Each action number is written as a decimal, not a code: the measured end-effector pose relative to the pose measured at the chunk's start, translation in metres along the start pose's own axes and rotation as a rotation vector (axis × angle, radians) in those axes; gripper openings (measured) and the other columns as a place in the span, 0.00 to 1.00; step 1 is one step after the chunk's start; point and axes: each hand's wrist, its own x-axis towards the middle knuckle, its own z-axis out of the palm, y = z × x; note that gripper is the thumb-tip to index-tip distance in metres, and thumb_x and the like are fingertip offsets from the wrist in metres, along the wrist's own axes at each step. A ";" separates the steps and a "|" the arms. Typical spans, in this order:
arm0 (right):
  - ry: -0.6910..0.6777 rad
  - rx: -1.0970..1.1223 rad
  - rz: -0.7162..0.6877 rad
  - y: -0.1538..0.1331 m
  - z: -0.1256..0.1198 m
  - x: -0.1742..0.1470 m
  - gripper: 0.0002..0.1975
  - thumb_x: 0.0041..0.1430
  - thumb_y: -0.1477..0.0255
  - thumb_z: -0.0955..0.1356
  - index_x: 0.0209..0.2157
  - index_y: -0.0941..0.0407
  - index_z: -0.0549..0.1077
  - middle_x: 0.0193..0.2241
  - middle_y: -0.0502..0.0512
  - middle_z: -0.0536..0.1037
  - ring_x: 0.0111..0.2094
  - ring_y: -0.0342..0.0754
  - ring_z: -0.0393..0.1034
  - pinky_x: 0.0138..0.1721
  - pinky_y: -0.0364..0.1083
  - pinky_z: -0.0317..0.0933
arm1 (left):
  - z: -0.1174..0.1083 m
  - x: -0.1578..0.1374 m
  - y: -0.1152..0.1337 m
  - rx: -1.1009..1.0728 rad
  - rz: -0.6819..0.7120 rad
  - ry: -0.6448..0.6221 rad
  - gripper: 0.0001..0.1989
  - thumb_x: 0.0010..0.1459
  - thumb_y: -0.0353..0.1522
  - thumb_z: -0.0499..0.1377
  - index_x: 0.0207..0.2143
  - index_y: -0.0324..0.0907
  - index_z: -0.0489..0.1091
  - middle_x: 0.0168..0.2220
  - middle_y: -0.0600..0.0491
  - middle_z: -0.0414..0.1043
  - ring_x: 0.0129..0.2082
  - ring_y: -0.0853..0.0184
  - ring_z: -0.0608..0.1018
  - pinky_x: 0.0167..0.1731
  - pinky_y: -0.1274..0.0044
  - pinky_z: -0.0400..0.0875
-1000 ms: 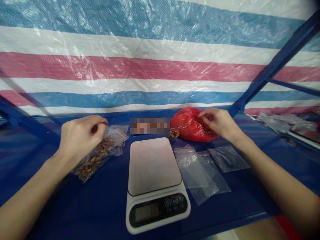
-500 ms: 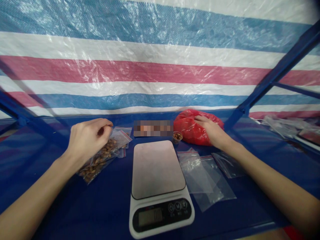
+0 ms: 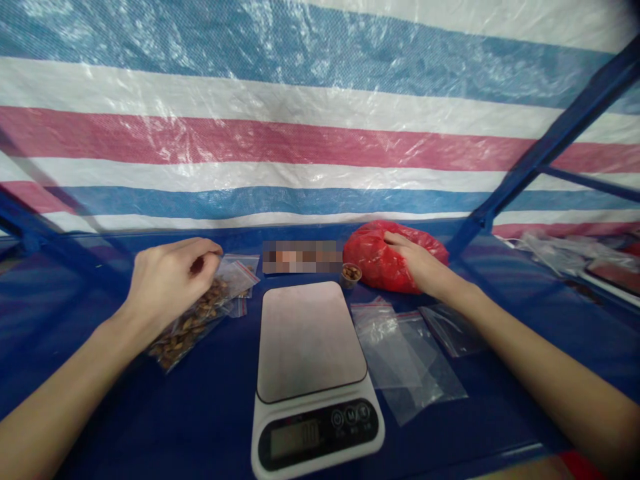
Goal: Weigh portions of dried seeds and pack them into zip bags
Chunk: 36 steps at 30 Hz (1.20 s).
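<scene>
My left hand (image 3: 170, 277) hovers at or just over clear zip bags of brown nuts (image 3: 187, 333). Its thumb and fingers curl into a ring, closed, and nothing shows in them. Whether it touches the bags I cannot tell. On the right, my right hand (image 3: 417, 260) rests on a red plastic bag (image 3: 377, 267), with fingers stretched over its top and some fingertips hidden. A small clear cup of nuts (image 3: 351, 275) stands beside the red bag. Between my arms sits a white kitchen scale (image 3: 313, 343) with nothing on its plate.
Flat, clear zip bags (image 3: 407, 360) lie right of the scale. A blurred-out item (image 3: 303, 259) is behind it. Blue metal bars (image 3: 515, 177) frame the blue table (image 3: 200, 427), and a striped tarp (image 3: 300, 133) hangs behind. More clear plastic (image 3: 545, 252) lies at the far right.
The view has shifted slightly, so most things on the table sit a little further left. Both hands keep nearly the same places and shapes.
</scene>
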 end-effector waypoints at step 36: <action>0.290 -0.153 0.047 -0.070 -0.044 0.009 0.11 0.71 0.66 0.67 0.35 0.50 0.80 0.37 0.59 0.83 0.39 0.59 0.80 0.45 0.57 0.73 | -0.004 0.001 0.005 -0.051 -0.004 0.024 0.21 0.65 0.37 0.50 0.36 0.44 0.84 0.36 0.51 0.86 0.29 0.62 0.83 0.33 0.72 0.68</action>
